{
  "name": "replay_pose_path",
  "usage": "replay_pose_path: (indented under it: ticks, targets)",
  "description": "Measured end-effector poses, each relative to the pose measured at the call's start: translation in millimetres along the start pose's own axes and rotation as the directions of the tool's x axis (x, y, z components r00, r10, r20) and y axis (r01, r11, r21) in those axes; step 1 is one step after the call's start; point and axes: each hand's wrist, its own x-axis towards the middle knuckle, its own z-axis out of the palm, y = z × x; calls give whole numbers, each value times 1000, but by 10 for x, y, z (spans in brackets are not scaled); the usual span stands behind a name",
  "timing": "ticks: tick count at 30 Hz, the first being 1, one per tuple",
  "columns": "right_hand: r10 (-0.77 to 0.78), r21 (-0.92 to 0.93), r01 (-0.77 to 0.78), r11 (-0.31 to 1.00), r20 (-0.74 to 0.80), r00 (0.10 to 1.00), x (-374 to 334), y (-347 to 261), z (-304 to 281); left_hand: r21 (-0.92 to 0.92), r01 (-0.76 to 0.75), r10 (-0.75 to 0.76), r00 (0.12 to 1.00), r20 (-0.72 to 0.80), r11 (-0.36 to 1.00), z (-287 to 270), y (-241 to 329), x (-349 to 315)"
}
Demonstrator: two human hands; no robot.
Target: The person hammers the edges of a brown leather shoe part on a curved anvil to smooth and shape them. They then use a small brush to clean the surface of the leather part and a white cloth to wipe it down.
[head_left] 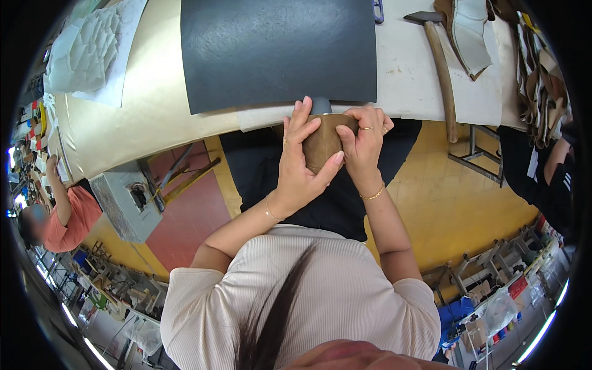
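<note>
A rounded brown leather piece [322, 143], curved like a shoe part, is held at the table's near edge over my lap. Past its far end shows a grey rounded tip [320, 105]; whether this is a form inside the leather or a separate thing I cannot tell. My left hand [297, 159] wraps the left side, its thumb pressed along the near part and its fingers up by the grey tip. On the right side, my right hand [364, 140] grips the leather with the thumb on top and the fingers curled over the far edge.
Just beyond lies a large black mat [277, 52] on the table. To its right are a wooden-handled hammer [439, 68] and a leather piece with white lining [472, 34]. White sheets [83, 52] are piled at left. More leather pieces [542, 86] hang at far right; people are on both sides.
</note>
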Motion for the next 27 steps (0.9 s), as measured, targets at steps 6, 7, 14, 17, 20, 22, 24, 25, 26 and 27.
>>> replay_pose_path:
  ticks: [6, 7, 14, 17, 20, 22, 24, 25, 26, 27]
  targets:
    - [-52, -185, 64, 981, 71, 996, 319, 39, -269, -87, -107, 102, 993, -55, 990, 120, -250, 5]
    - [-51, -218, 56, 974, 26, 998, 479, 62, -353, -94, -111, 106, 993, -57, 989, 117, -267, 8]
    - [48, -566, -103, 818, -111, 993, 1380, 809, -858, -121, -105, 98, 994, -56, 987, 153, -259, 35]
    - [44, -697, -100, 710, -98, 994, 1438, 1097, -753, -131, -107, 100, 993, -55, 986, 165, -259, 59]
    - [54, -599, -97, 795, -89, 995, 1341, 967, -794, -98, -106, 102, 993, -51, 989, 154, -240, 65]
    - [246, -315, -249, 916, -52, 968, 1186, 459, -885, -76, -91, 87, 995, -57, 993, 132, -233, 64]
    - [390, -51, -387, 921, 86, 917, 751, -178, -1010, -69, -74, 70, 996, -61, 995, 124, -212, 47]
    - [361, 7, -365, 931, 146, 921, 540, -380, -1084, -70, -68, 64, 996, -57, 995, 123, -213, 49]
    - [318, 13, -328, 945, 208, 925, 334, -495, -1133, -67, -63, 59, 997, -50, 996, 114, -214, 45]
    - [274, 21, -290, 957, 267, 924, 150, -556, -1150, -61, -63, 60, 997, -50, 996, 112, -210, 43]
